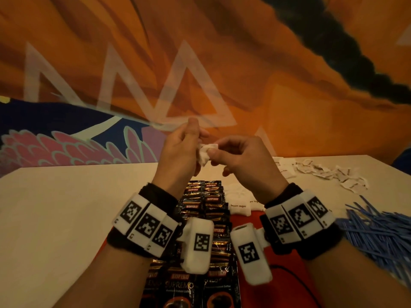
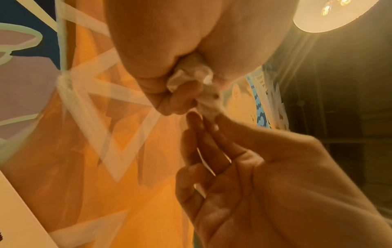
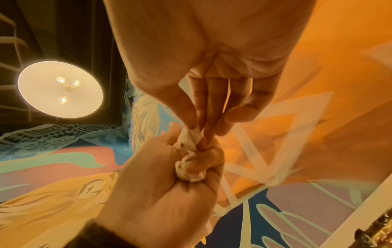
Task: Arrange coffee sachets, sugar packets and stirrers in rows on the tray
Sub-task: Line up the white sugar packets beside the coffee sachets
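Both hands are raised above the table, meeting at a small bunch of white sugar packets (image 1: 205,153). My left hand (image 1: 196,150) grips the crumpled bunch (image 3: 191,167) in its curled fingers. My right hand (image 1: 214,152) pinches one packet (image 2: 208,104) of that bunch between thumb and fingertips (image 3: 195,127). Below them, black Kopiko coffee sachets (image 1: 204,203) lie in two rows on the red tray (image 1: 287,258). A few brown sugar packets (image 1: 239,206) sit to the right of the sachets on the tray.
Loose white sugar packets (image 1: 322,172) are scattered at the back right of the white table (image 1: 66,207). A pile of blue stirrers (image 1: 378,232) lies right of the tray. An orange patterned wall stands behind the table.
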`<state>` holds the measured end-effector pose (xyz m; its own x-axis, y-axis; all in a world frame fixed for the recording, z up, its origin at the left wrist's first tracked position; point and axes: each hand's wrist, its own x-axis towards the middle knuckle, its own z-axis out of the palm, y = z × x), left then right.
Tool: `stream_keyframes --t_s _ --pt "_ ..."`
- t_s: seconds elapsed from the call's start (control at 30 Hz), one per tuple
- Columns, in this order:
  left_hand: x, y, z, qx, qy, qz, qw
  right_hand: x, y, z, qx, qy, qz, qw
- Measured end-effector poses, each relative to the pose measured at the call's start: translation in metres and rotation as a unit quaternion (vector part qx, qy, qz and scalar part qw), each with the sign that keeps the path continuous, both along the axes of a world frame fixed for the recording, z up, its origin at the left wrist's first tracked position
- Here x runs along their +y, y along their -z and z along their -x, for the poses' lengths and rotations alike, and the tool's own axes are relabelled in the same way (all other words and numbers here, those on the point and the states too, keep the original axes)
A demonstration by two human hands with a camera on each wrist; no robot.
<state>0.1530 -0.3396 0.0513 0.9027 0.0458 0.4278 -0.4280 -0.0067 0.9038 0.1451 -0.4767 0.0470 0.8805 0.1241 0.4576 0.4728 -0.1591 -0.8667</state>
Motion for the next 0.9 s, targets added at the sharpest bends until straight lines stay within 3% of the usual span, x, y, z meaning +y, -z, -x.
stream_keyframes --t_s 0.17,0.4,0.57,0.67,0.9 --pt "0.008 -0.002 0.0 0.009 0.046 -0.072 0.996 -0.014 -0.004 -0.008 0.018 0.013 -0.087 0.996" --pt "0.0 -0.003 0.007 -0.009 0.088 0.019 0.996 -0.019 -0.006 -0.006 0.023 0.006 -0.133 0.991" --pt "0.001 -0.005 0.009 0.036 0.114 0.069 0.99 -0.016 -0.006 -0.003 0.02 -0.008 -0.125 0.992" --pt "0.0 -0.008 0.011 0.056 0.102 0.1 0.988 -0.016 -0.007 -0.003 0.043 -0.026 -0.19 0.98" --pt "-0.003 -0.008 0.013 0.047 0.072 0.046 0.995 -0.014 -0.005 -0.004 0.066 -0.048 -0.272 0.959"
